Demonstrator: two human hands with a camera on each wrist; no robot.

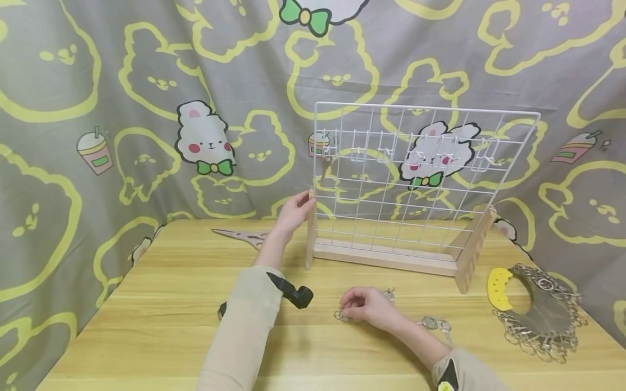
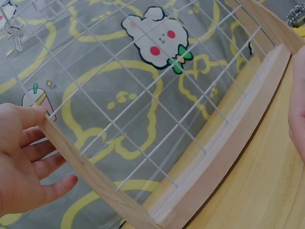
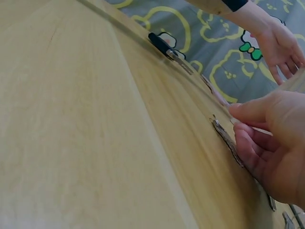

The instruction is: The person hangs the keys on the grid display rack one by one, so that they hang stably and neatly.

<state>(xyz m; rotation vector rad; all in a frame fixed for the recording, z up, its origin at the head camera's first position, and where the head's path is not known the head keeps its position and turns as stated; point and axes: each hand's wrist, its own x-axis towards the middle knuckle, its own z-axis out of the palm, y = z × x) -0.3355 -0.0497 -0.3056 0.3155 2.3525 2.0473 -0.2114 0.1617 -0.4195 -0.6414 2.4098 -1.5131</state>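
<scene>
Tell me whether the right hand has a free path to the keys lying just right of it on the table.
Probably yes. The right hand is pinching a key ring, but the loose keys lie beside its wrist on bare table, with nothing between them.

A white wire grid rack stands upright on the wooden table, set in a pale wooden base with a post at each end; small white hooks line its upper row, and one key hangs near the top left. The left post is touched by the left hand. In front of the rack, a metal key ring with what looks like keys lies flat, pinched by the right hand.
</scene>
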